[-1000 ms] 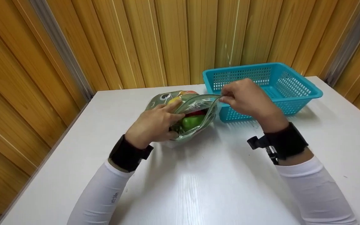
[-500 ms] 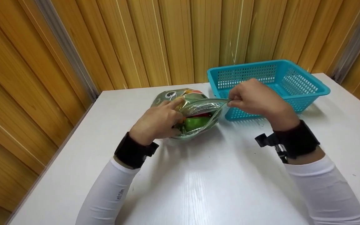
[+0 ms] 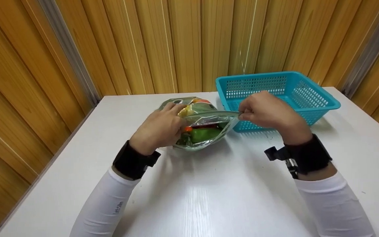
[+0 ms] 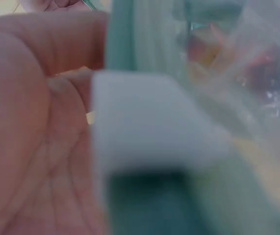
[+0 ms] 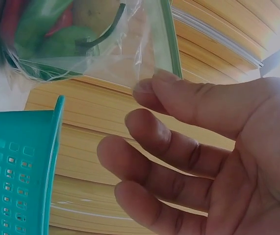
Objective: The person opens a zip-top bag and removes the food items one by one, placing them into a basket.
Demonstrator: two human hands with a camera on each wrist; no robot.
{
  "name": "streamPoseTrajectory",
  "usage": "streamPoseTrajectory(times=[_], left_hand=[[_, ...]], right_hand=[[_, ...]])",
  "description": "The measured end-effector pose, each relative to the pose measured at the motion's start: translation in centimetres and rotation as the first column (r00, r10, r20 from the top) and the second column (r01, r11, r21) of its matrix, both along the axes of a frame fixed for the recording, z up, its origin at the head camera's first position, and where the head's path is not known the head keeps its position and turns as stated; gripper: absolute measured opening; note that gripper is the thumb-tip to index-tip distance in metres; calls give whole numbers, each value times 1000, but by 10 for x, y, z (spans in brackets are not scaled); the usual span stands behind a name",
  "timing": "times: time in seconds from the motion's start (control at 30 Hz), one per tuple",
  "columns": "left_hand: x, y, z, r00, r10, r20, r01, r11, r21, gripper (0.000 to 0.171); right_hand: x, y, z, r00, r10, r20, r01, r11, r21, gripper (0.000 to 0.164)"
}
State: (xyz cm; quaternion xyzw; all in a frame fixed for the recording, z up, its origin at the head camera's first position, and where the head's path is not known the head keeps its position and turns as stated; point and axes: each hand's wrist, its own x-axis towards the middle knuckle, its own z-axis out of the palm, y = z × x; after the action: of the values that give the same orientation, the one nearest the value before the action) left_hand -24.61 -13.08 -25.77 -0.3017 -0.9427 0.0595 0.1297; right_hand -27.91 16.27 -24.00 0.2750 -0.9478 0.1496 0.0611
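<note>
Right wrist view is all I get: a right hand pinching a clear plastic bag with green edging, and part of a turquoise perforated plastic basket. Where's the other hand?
Observer: The left hand is on the bag, at the opposite end of its open mouth from the right hand.
Visitor: Oh, nice. Does any colour show inside that I might be missing?
Observer: Orange. A small bright orange piece shows in the mouth, close to the left hand; I can't tell what it is.
Visitor: And what's on the person's wrists? I can't see either of them.
Observer: A wide black band is wrapped around each one.
</note>
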Motion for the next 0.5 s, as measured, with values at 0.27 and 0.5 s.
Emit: streamPoseTrajectory(times=[0.27, 0.5], left_hand=[[3, -4, 0, 996, 13, -84, -12, 1000, 9, 20], [-3, 2, -1, 987, -115, -113, 121, 992, 48, 15]], right_hand=[[2, -4, 2, 1000, -10, 1, 10, 1000, 16, 10], [4, -1, 3, 999, -35, 22, 35, 999, 20, 9]])
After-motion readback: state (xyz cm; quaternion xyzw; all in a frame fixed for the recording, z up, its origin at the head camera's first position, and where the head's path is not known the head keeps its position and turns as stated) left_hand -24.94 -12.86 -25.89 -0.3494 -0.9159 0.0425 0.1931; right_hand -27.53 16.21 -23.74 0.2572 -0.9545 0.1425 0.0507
